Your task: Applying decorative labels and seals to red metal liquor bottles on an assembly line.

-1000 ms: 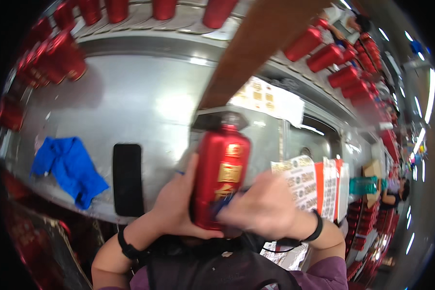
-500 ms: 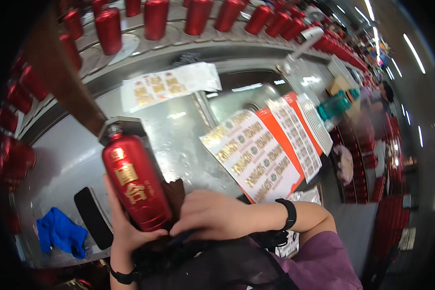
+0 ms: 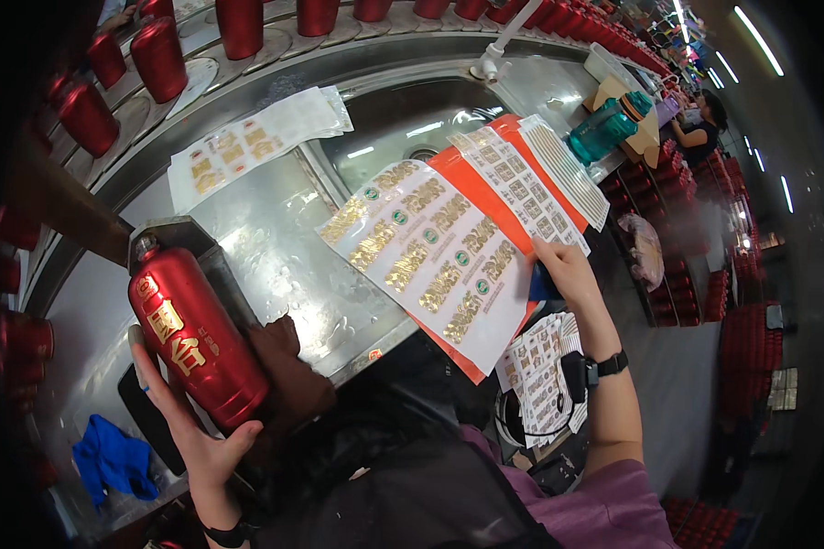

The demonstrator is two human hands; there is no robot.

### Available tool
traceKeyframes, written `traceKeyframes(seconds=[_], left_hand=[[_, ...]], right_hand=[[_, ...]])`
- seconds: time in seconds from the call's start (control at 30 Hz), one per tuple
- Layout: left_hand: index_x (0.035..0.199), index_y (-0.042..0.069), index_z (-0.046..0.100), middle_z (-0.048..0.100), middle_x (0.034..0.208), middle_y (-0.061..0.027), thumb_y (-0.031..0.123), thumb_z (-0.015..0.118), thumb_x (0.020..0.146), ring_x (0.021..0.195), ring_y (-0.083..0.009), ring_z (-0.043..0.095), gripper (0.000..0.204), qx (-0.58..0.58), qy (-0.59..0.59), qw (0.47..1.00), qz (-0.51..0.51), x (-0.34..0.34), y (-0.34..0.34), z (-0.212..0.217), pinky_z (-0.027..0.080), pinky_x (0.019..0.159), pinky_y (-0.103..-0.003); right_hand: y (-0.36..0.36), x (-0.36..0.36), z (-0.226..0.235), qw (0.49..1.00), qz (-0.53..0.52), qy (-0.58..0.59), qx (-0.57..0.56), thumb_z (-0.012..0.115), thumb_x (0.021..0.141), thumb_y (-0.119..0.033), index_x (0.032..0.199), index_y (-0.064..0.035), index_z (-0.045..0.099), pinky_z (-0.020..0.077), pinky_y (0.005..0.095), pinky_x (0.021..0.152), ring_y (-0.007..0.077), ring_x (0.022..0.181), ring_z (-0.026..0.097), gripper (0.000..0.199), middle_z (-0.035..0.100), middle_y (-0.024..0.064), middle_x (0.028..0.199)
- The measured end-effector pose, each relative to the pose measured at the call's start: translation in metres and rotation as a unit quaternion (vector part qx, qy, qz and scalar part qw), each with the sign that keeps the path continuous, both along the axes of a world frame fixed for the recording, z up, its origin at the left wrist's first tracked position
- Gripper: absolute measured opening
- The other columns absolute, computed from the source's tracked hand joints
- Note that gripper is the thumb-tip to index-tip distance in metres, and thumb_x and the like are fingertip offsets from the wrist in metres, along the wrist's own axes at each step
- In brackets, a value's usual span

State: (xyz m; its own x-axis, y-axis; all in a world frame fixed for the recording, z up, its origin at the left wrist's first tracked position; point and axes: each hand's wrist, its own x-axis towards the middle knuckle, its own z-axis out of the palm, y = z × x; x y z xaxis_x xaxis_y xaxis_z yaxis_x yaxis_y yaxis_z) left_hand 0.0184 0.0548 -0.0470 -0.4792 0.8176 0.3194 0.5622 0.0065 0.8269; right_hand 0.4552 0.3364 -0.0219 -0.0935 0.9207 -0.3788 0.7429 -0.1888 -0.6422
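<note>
A red bottle [image 3: 200,334] with raised gold characters lies tilted against a dark metal holder [image 3: 188,231] at the left. My left hand [image 3: 195,448] cradles its lower end, fingers along the left side and thumb by the base. Farther right, my right hand [image 3: 569,273] is at the right edge of a sheet of gold stickers [image 3: 430,252]. Its fingers are bent over a dark blue piece [image 3: 544,284], mostly hidden by the hand. Under the sticker sheets is an orange-red backing [image 3: 485,197]. A brown cloth [image 3: 288,371] lies beside the bottle.
Red bottles [image 3: 160,64] stand on a curved conveyor along the back. Another sticker sheet [image 3: 247,146] lies near a sink [image 3: 403,123] with a white tap [image 3: 491,66]. A teal water bottle [image 3: 604,128], blue cloth [image 3: 113,462] and black phone-like slab [image 3: 146,407] are around. Someone sits far right.
My right hand has left the red bottle's base and moved right to the sticker sheet. My left hand stays at the bottle. The whole view has shifted.
</note>
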Motion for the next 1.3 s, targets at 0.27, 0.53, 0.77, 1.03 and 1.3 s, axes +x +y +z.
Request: traceKeyframes(seconds=[0.27, 0.53, 0.77, 1.03, 1.3], left_hand=[[0.159, 0.001, 0.01, 0.011, 0.165, -0.0211, 0.07, 0.079, 0.067, 0.152, -0.0358, 0.016, 0.133, 0.004, 0.033, 0.999, 0.015, 0.0, -0.016, 0.002, 0.023, 0.119, -0.054], [0.158, -0.001, 0.015, 0.016, 0.164, -0.0216, 0.071, 0.072, 0.074, 0.151, -0.0354, 0.019, 0.124, -0.007, 0.066, 0.998, 0.012, -0.002, -0.028, -0.003, 0.022, 0.12, -0.052], [0.15, -0.005, 0.035, 0.028, 0.158, -0.0261, 0.062, 0.072, 0.081, 0.146, -0.0375, 0.03, 0.103, -0.052, 0.111, 0.992, 0.016, 0.0, -0.03, 0.005, 0.028, 0.117, -0.048], [0.147, -0.005, 0.041, 0.043, 0.15, -0.0209, 0.035, 0.07, 0.092, 0.134, -0.0314, 0.049, 0.073, 0.033, -0.078, 0.996, 0.033, 0.005, -0.033, -0.01, 0.042, 0.11, -0.043], [0.141, -0.005, 0.049, 0.051, 0.144, -0.0203, 0.023, 0.062, 0.096, 0.132, -0.0309, 0.053, 0.055, 0.091, -0.109, 0.985, 0.1, -0.001, -0.045, 0.003, 0.045, 0.106, -0.039]], right_hand=[[0.006, -0.03, 0.0, 0.974, 0.103, -0.13, 0.157, 0.086, 0.072, -0.041, 0.104, 0.0012, 0.066, 0.0532, 0.0322, 0.07, 0.0216, 0.079, 0.069, 0.056, 0.07, 0.0103, 0.084], [0.031, -0.023, -0.006, 0.987, 0.131, -0.084, 0.037, 0.085, 0.074, -0.03, 0.087, -0.002, 0.067, 0.0495, 0.0274, 0.065, 0.0126, 0.069, 0.062, 0.036, 0.065, 0.0044, 0.076], [0.017, -0.025, -0.001, 0.977, 0.178, -0.087, 0.08, 0.077, 0.082, -0.021, 0.08, -0.0046, 0.069, 0.0486, 0.03, 0.061, 0.0144, 0.065, 0.061, 0.018, 0.065, 0.0038, 0.074], [-0.047, -0.071, 0.039, 0.744, 0.346, -0.303, 0.484, 0.073, 0.079, -0.013, 0.092, -0.0111, 0.074, 0.0518, 0.0337, 0.063, 0.0236, 0.076, 0.067, 0.013, 0.067, 0.0049, 0.084], [0.088, -0.184, 0.086, 0.871, 0.365, -0.097, 0.315, 0.071, 0.086, -0.027, 0.092, -0.003, 0.074, 0.0528, 0.0345, 0.07, 0.0264, 0.074, 0.068, 0.025, 0.072, 0.0126, 0.084]])
